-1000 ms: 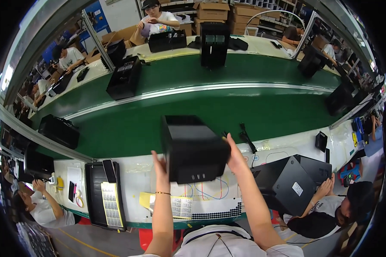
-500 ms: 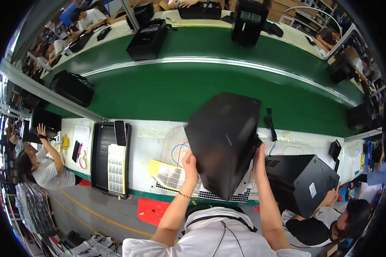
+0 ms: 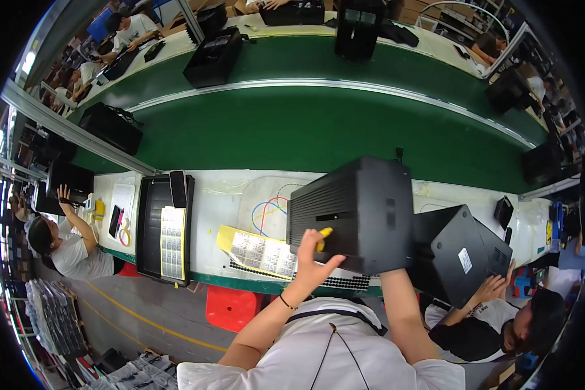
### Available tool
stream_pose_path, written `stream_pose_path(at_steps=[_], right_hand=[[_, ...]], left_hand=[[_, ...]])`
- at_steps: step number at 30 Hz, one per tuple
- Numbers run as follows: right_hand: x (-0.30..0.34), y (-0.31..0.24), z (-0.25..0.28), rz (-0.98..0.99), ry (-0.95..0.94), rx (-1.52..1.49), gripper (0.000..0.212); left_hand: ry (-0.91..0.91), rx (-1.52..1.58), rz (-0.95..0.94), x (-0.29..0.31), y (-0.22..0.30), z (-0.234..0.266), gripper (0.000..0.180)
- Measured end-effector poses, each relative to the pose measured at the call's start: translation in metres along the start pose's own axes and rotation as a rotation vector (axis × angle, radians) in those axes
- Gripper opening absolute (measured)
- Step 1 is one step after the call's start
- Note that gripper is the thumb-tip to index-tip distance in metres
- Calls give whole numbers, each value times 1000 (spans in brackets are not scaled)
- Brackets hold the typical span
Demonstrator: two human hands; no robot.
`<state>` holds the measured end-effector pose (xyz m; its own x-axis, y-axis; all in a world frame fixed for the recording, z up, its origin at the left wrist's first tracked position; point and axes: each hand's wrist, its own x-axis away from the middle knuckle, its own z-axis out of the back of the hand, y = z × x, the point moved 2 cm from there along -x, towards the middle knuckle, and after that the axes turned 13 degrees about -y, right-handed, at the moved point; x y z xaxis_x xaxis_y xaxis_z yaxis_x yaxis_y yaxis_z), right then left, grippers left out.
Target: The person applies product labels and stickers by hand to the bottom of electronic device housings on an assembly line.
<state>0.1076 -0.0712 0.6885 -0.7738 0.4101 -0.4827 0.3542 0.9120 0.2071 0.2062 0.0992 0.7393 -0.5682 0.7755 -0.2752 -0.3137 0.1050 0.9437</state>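
Turned since earlier to show its ribbed side, the black box [image 3: 354,214] is over the bench [image 3: 213,211]; left hand [image 3: 311,268] spread at it, probably steadying; hidden right hand's grip: cannot tell.

Counting one held case [image 3: 383,214] above the bench's [image 3: 221,208] front edge, one tray [image 3: 151,227] at that edge, one phone [image 3: 178,188] over the tray's far right corner, two label sheets [image 3: 173,244] [image 3: 260,252].

Factory assembly line — long green belt [image 3: 273,123], black cases [image 3: 205,75], workers [image 3: 136,32] alongside.
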Motion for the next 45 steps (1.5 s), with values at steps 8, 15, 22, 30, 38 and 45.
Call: stream_pose_path(at_steps=[8,15,22,30,38,45], right_hand=[[-10,15,23,-424,649,1340,42],[-1,46,-15,-66,815,1515,26],[-10,111,-141,277,332,1873,10],[3,153,-163,61,-160,2145,18],[10,161,-170,74,-74,2653,27],[7,154,-174,-3,-69,2710,22]], left_hand=[[234,173,47,28,1,44,55],[213,87,194,55,13,105,35],[375,1018,41,45,110,99,30],[81,1059,151,38,139,66,38],[-100,965,111,49,139,43,46],[-216,720,-37,44,130,37,53]])
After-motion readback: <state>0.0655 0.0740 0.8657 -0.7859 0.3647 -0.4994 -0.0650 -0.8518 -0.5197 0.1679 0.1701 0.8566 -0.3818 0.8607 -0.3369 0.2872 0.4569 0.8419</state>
